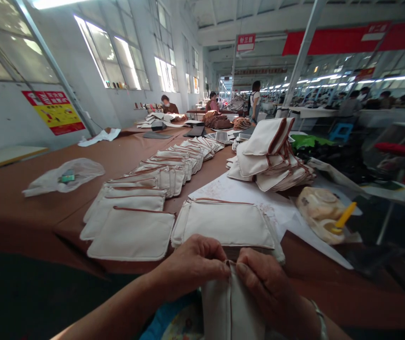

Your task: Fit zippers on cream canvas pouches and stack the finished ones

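Both hands pinch the top end of a pale fabric panel [247,307] with a seam down its middle, hanging at the table's front edge. My left hand [197,262] grips it on the left of the seam, thumb and fingers together. On the other side, my right hand [268,278] is closed on the same end, a bangle round its wrist. Just beyond the hands lies a stack of off-white pieces [223,222] with brown edging along the top. Left of that, a long overlapping row of similar pieces [131,233] runs away across the table.
A heaped pile of off-white pieces [266,165] sits at the right on white paper [213,189]. Near it stands a glue tub with a yellow-handled brush [344,217]. A clear plastic bag [82,170] lies on the brown table [46,208]. Other people are farther back.
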